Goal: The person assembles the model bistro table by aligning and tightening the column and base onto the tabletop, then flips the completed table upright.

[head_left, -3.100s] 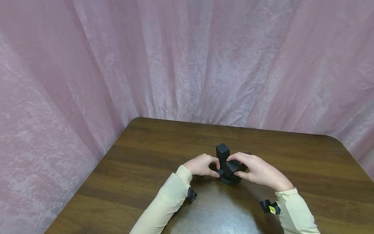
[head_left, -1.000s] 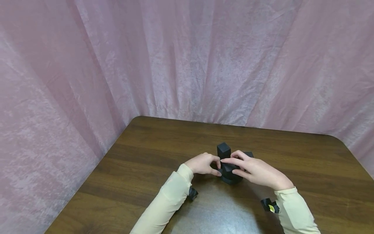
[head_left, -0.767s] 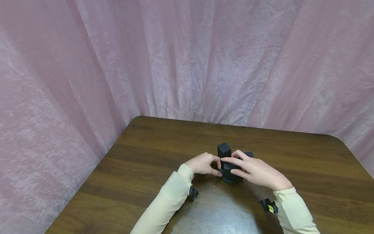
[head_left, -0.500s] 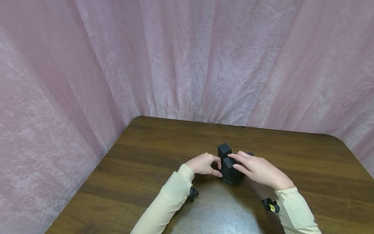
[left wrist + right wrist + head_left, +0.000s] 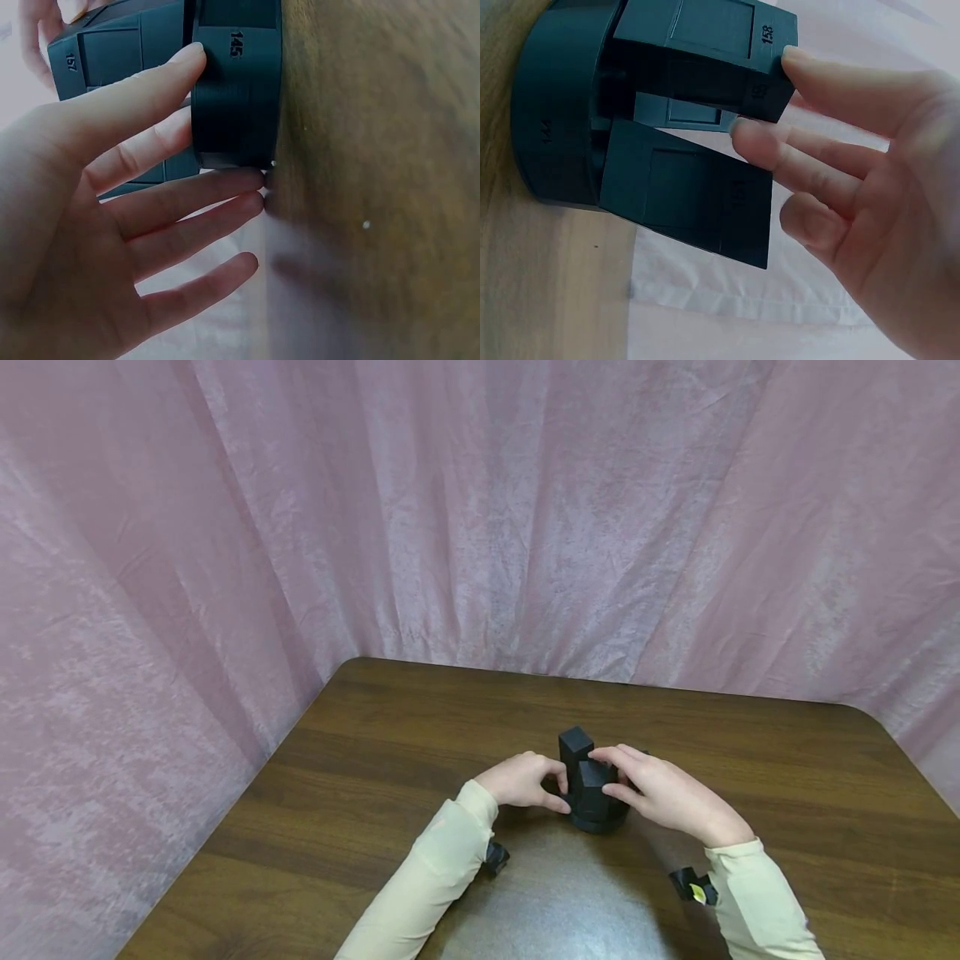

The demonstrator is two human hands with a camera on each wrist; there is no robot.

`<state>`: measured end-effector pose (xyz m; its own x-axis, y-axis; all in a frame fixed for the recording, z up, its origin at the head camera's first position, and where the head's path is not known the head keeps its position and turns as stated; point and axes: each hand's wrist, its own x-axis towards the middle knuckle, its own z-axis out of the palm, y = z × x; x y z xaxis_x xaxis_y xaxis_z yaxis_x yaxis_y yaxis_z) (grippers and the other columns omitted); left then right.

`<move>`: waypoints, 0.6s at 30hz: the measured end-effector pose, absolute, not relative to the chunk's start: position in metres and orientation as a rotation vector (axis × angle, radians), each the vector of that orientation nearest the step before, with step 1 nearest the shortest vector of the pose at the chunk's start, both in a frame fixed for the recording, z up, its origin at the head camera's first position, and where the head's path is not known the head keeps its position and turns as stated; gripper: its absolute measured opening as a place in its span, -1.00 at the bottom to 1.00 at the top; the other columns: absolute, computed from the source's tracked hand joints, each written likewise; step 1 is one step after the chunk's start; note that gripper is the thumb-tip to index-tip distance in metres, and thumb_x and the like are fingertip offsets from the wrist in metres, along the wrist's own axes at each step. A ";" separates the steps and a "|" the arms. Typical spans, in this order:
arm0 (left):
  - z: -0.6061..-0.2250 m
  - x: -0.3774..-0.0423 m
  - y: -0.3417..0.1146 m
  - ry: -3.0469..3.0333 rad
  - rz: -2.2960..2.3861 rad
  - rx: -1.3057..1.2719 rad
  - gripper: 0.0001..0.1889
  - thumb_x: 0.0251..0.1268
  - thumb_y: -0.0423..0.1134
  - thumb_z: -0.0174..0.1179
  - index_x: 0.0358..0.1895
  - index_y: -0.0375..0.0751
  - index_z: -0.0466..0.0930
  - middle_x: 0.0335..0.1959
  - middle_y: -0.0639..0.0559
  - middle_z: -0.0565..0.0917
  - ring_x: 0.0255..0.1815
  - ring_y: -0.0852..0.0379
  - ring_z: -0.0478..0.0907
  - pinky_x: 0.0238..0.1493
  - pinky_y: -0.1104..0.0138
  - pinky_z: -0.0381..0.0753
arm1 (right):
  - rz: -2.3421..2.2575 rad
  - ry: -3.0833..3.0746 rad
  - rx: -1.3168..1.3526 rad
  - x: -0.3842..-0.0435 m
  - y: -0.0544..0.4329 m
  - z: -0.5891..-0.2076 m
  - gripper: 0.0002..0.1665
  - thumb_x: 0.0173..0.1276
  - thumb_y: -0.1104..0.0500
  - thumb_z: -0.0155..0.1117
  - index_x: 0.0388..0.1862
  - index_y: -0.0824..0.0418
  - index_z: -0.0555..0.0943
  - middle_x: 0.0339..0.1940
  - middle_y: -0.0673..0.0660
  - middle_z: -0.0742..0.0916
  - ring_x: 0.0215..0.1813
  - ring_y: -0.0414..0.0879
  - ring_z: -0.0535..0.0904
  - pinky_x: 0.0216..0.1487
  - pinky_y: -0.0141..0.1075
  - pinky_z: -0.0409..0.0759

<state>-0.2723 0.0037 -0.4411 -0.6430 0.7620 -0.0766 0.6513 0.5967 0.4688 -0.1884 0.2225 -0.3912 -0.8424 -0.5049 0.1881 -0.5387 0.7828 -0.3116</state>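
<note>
One angular block [image 5: 595, 789] (smooth black) between right fingers [image 5: 802, 165]

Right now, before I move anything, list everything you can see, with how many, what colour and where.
Curtain: 1 visible backdrop, pink, behind the table
Table: 1, brown, beneath the hands
Round base: 1, black, on the table
Blocks: at least 3, black, rising from the base; exact count hidden
Wrist devices: 2, black, by the sleeves
Sleeves: 2, pale yellow, on the arms
Left hand: 1, bare, gripping the base
Right hand: 1, bare, pinching a block
</note>
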 end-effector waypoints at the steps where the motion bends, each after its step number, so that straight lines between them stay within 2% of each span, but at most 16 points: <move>1: -0.441 -0.273 0.004 2.557 0.591 1.157 -0.77 0.10 0.01 0.41 -0.31 0.04 0.60 -0.36 0.24 0.64 -0.39 0.33 0.43 -0.30 0.49 0.40 | 0.545 -2.880 0.855 -0.188 0.223 -0.391 -0.51 0.36 0.16 0.28 0.26 0.10 0.46 -0.13 -0.03 0.63 -0.36 -0.38 0.47 -0.36 -0.43 0.46; 5: -0.442 -0.272 0.004 2.557 0.595 1.143 -0.78 0.10 0.01 0.41 -0.32 0.05 0.61 -0.33 0.23 0.66 -0.38 0.33 0.43 -0.30 0.49 0.41 | 0.534 -2.907 0.884 -0.186 0.224 -0.390 -0.46 0.39 0.10 0.24 0.34 -0.01 0.42 -0.09 -0.06 0.57 -0.46 -0.42 0.39 -0.41 -0.46 0.40; 10: -0.441 -0.272 0.005 2.560 0.596 1.123 -0.79 0.10 0.01 0.41 -0.32 0.06 0.61 -0.31 0.20 0.67 -0.36 0.32 0.45 -0.27 0.48 0.42 | 0.501 -2.929 0.865 -0.186 0.225 -0.389 -0.52 0.37 0.01 0.25 0.25 0.04 0.50 -0.17 -0.12 0.55 -0.45 -0.42 0.37 -0.38 -0.45 0.40; 16: -0.443 -0.272 0.005 2.570 0.588 1.136 -0.79 0.10 0.03 0.41 -0.32 0.08 0.62 -0.29 0.18 0.68 -0.34 0.31 0.46 -0.25 0.48 0.42 | 0.504 -2.934 0.840 -0.185 0.228 -0.386 -0.59 0.34 -0.03 0.29 0.10 0.09 0.58 -0.44 -0.20 0.52 -0.45 -0.41 0.36 -0.37 -0.45 0.38; 18: -0.444 -0.272 0.005 2.573 0.587 1.133 -0.79 0.10 0.03 0.41 -0.32 0.08 0.62 -0.29 0.18 0.68 -0.35 0.30 0.45 -0.26 0.47 0.42 | 0.495 -2.925 0.848 -0.185 0.228 -0.386 -0.62 0.36 -0.01 0.27 0.09 0.10 0.60 -0.47 -0.21 0.48 -0.47 -0.42 0.33 -0.39 -0.46 0.36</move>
<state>-0.2724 0.0046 -0.4437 -0.6583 0.7485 -0.0805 0.6396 0.6125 0.4646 -0.1846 0.2285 -0.3857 -0.8473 -0.5120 0.1412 -0.5299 0.7974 -0.2887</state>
